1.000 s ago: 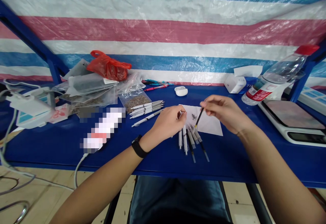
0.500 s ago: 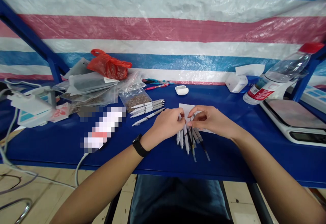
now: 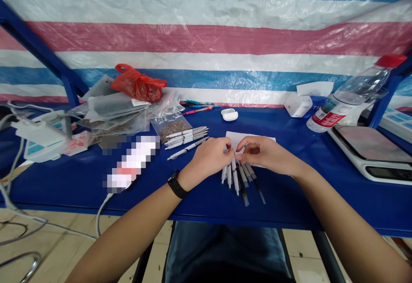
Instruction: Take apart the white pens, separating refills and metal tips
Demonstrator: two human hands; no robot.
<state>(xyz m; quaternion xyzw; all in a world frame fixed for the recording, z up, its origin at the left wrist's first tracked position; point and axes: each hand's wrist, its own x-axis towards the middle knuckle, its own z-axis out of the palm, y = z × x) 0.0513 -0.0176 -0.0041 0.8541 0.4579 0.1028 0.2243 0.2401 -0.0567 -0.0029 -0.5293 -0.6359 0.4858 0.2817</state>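
My left hand (image 3: pixel 216 154) is closed, thumb and fingers curled together above the pile of white pens. Whatever its fingertips hold is hidden. Facing it, my right hand (image 3: pixel 265 153) bends its thumb and fingers into a pinch just to the right, almost meeting the left fingertips; its grip is too small to make out. Beneath both hands fan out several white pen parts (image 3: pixel 236 180), their upper ends covered. Pen refills (image 3: pixel 260 191) with dark ink and clear ends stick out toward me. A white paper sheet (image 3: pixel 233 136) lies behind the hands.
Several white pens (image 3: pixel 186 136) lie to the left, by a zip bag of small brown pieces (image 3: pixel 174 126). A white earbud case (image 3: pixel 229 114) sits behind. At right stand a water bottle (image 3: pixel 334 111), a tissue pack (image 3: pixel 299 104) and a scale (image 3: pixel 370 146). A cable (image 3: pixel 98 214) crosses the left edge.
A refill that stood up between my right fingers has dropped lower, and its upper part no longer shows there. My right fingers have shifted slightly; my left hand stays almost in place.
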